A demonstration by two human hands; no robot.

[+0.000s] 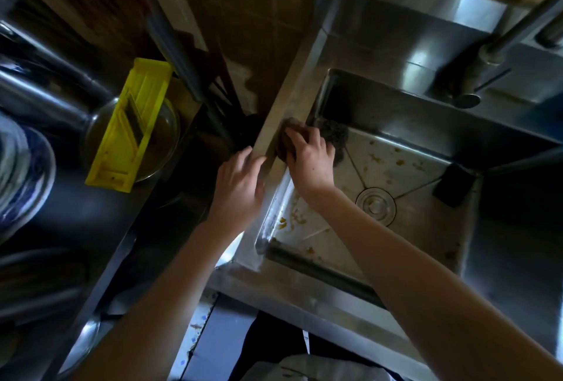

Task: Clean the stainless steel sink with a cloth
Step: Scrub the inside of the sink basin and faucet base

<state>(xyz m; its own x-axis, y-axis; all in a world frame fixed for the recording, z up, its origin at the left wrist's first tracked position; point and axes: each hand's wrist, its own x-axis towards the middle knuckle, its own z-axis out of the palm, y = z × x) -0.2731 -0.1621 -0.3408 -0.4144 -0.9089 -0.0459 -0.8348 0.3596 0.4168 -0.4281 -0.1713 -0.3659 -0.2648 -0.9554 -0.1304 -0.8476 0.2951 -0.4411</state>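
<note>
Right hand [310, 158] had its fingers curled over the brown cloth [285, 144], pushing it onto the left rim of the sink [292, 97], near the basin's far corner. Left hand [239, 185] just rested loose-fingered on that rim's outer edge, holding nothing. Yellowish gunk dotted the basin floor.

Left hand [240, 185] flat — right hand [310, 156] grips cloth [282, 140]

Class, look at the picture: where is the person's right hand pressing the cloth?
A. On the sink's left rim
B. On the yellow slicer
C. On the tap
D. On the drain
A: the right hand holds the brown cloth on the sink's left rim, beside the left hand.
</note>
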